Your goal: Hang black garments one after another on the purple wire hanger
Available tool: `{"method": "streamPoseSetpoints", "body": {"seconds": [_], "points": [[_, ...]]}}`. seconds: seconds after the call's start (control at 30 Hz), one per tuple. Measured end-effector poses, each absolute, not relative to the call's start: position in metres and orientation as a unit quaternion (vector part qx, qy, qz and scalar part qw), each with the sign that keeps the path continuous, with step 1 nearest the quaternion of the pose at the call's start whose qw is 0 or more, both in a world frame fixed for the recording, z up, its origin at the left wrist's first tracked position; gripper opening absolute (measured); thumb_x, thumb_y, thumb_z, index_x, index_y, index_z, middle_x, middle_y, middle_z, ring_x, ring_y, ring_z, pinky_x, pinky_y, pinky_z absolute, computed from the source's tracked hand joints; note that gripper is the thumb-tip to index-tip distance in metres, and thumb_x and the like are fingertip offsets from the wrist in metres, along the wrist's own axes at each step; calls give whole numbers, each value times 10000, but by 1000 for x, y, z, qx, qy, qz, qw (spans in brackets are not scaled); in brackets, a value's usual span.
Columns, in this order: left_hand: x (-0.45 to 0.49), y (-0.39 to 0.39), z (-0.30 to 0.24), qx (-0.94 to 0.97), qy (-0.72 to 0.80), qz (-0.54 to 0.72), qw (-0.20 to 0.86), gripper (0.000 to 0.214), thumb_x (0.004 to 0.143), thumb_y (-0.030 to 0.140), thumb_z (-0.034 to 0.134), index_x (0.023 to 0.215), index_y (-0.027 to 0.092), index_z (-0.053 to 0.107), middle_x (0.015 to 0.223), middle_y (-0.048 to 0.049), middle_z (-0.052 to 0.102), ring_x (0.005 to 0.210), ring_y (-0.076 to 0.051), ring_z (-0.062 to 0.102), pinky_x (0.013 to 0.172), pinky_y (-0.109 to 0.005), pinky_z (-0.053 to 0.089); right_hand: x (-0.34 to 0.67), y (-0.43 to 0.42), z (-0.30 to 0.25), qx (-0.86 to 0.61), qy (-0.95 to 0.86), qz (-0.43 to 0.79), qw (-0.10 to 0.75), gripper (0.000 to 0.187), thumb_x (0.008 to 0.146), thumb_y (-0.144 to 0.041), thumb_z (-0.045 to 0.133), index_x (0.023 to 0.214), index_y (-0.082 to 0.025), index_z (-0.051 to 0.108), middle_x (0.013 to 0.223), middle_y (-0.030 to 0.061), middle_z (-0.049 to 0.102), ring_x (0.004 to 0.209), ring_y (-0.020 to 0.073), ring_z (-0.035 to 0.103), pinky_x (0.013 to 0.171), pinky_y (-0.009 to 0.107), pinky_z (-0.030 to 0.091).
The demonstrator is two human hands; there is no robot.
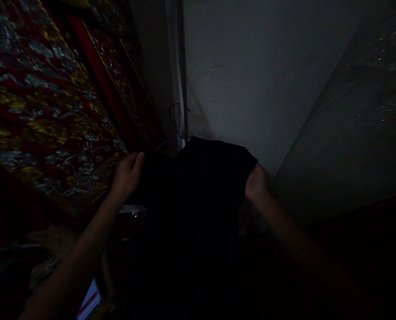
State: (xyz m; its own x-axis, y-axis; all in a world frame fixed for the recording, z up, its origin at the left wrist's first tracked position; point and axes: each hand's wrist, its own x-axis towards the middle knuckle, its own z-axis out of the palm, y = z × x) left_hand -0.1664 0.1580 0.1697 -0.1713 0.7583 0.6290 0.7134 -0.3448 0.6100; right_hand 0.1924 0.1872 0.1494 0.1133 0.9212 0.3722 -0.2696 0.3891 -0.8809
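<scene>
A black shirt (198,191) hangs spread out in front of me, so dark that its folds do not show. The hook of a thin blue wire hanger (176,124) rises from its neck. My left hand (128,174) is closed on the shirt's left shoulder side, thumb uppermost. On the other side my right hand (257,181) grips the edge of the right sleeve, its fingertips hidden by the cloth.
Red cloth with gold and silver embroidery (51,102) fills the left. A pale upright pole (178,66) stands before the grey wall (244,80). Clear plastic sheeting (367,111) is at right. A white-and-red item (89,300) lies low on the left.
</scene>
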Motion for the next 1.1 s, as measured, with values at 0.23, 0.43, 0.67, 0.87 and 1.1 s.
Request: {"method": "streamPoseSetpoints", "body": {"seconds": [0.23,0.43,0.67,0.87,1.1], "points": [[-143,154,194,642,575,508,-19,399,914,536,585,873,160,711,835,-27,715,779,-182,641,687,-254,425,193,169,216,-201,-485,551,649,360,859,-545,590,1010,-231,681,1068,63,753,1018,249,714,892,422,581],[-143,165,204,632,589,503,-32,319,870,467,633,806,158,685,756,-21,680,706,-172,599,629,-254,396,155,169,254,-139,-486,499,704,379,897,-570,503,909,-223,654,868,24,730,843,182,720,831,332,588],[-146,157,196,634,525,563,77,384,919,511,561,732,183,627,592,23,520,549,-125,473,519,-240,334,120,146,236,-66,-703,546,451,503,937,-621,440,1060,-191,670,963,80,742,890,227,721,783,389,606],[-119,125,194,703,411,554,175,514,918,649,520,770,189,695,761,-52,673,767,-195,629,730,-293,494,110,156,138,-207,-897,208,331,964,756,-249,734,1584,-165,246,1611,202,332,1473,354,349,1171,536,378],[-74,100,201,677,230,553,429,566,922,693,464,804,198,710,1091,-123,714,1119,-294,650,994,-434,509,95,146,101,-240,-871,-10,428,994,805,-286,688,1600,-208,97,1483,181,457,1418,359,401,1161,585,357]]}}
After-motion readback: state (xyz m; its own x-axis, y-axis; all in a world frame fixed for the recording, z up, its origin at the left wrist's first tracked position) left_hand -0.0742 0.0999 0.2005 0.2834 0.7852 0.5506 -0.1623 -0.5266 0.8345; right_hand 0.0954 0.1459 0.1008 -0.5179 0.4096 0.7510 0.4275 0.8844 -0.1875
